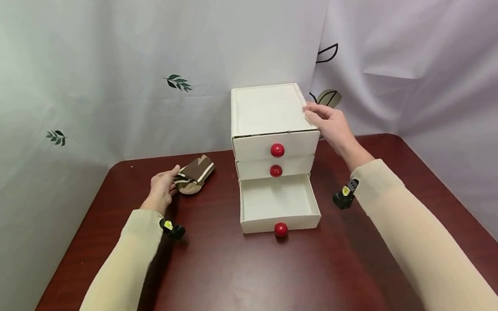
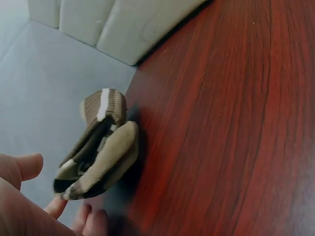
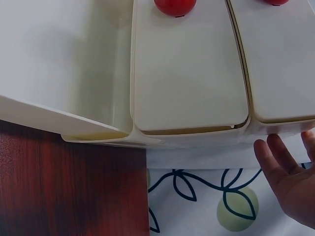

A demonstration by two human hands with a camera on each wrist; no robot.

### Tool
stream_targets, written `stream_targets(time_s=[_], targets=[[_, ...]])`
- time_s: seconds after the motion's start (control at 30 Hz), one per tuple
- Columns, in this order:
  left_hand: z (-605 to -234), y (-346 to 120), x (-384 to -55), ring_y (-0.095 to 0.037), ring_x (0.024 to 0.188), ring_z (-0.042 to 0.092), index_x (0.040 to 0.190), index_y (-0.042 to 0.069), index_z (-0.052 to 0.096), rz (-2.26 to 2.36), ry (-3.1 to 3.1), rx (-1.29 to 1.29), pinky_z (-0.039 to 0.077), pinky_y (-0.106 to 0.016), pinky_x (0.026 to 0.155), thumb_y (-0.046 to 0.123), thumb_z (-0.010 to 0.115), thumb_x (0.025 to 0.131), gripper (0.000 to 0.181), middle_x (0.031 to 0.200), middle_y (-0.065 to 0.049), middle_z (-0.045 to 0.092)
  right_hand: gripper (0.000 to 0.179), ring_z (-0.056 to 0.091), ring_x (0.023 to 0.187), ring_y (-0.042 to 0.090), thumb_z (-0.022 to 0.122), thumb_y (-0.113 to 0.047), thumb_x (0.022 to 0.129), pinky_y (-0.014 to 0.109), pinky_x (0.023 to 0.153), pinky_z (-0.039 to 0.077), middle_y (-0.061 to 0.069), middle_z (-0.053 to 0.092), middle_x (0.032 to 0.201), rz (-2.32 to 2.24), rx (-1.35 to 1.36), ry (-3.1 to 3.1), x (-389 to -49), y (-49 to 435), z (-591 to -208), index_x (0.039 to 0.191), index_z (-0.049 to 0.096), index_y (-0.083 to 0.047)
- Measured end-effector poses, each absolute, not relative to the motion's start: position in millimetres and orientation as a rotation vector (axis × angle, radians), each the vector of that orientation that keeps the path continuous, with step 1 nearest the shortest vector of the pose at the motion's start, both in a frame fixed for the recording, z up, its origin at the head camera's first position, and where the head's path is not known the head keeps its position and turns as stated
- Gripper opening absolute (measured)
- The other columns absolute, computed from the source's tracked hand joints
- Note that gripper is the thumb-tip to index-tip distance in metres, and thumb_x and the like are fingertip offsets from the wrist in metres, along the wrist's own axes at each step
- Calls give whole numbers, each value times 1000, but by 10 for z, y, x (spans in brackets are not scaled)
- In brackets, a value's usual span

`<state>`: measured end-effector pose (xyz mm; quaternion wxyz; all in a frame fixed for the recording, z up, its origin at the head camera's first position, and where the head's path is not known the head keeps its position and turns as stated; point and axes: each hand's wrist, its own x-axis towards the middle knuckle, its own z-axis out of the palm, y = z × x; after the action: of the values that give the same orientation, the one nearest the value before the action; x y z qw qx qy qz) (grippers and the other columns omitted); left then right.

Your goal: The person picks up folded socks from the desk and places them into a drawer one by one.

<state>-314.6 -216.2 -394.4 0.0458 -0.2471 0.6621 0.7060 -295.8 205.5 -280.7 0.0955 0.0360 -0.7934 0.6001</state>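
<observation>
A folded pair of brown and tan socks with white stripes lies at the table's back left. My left hand is at its near end; in the left wrist view the thumb stands apart from the socks while a fingertip meets their lower end. A white drawer cabinet stands at the back centre. Its bottom drawer is pulled out with nothing inside, and the upper two are closed. My right hand rests its fingertips on the cabinet's top right edge, fingers mostly straight.
Red round knobs sit on the drawer fronts, the lowest knob sticking out toward me. The dark red wooden table ends at a pale curtain with leaf prints behind and on both sides.
</observation>
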Motion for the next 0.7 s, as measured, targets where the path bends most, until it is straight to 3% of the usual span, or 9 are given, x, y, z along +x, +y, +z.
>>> stream_targets(time_s=[0.17, 0.37, 0.57, 0.7], targets=[[-4030, -2096, -3167, -14, 91, 46, 106, 17, 51, 2096, 2116, -717, 40, -31, 83, 32, 65, 87, 28, 106, 2, 45, 41, 39, 124, 11, 60, -31, 91, 32, 96, 38, 1, 46, 138, 1778, 100, -2349, -2942, 2041, -2843, 123, 60, -6], [-4121, -2057, -3200, -22, 110, 47, 131, 6, 45, 2053, 2260, -643, 42, -33, 89, 14, 64, 88, 47, 129, -11, 43, 40, 39, 126, 12, 60, -30, 91, 32, 97, 38, 0, 46, 139, 1793, 94, -2340, -2932, 2025, -2866, 122, 61, -6], [-4157, -2070, -3185, -23, 111, 46, 128, 6, 50, 2052, 2289, -627, 43, -31, 83, 6, 62, 88, 41, 133, -12, 42, 40, 39, 126, 13, 60, -31, 91, 34, 97, 39, 0, 45, 139, 1800, 89, -2340, -2944, 2032, -2849, 123, 60, -6], [-4146, -2060, -3156, -19, 100, 51, 123, 9, 54, 2068, 2270, -653, 44, -27, 74, 6, 61, 89, 35, 120, -7, 48, 40, 38, 126, 12, 60, -30, 91, 33, 98, 38, 1, 45, 139, 1789, 101, -2340, -2953, 2035, -2830, 123, 59, -5]])
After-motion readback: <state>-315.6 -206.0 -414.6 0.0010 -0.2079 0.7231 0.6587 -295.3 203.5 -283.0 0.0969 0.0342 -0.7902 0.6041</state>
